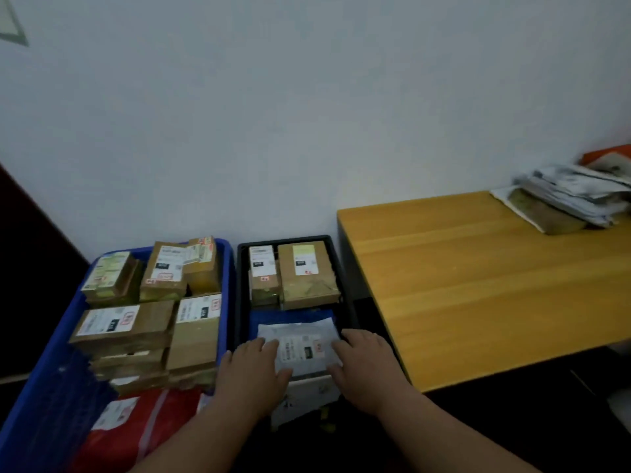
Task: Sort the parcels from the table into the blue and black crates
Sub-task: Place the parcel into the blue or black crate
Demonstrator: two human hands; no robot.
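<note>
Resting flat on a grey mailer (302, 349) inside the black crate (241, 302), both hands lie with fingers straight: the left hand (254, 370) on its left edge, the right hand (365, 361) on its right edge, neither curled round it. Two brown boxes (307, 274) stand at the crate's far end. Beside it, the blue crate (41, 387) holds stacked boxes and a red bag (143, 428). More parcels (573, 199) sit piled on the table's (478, 285) far right corner.
</note>
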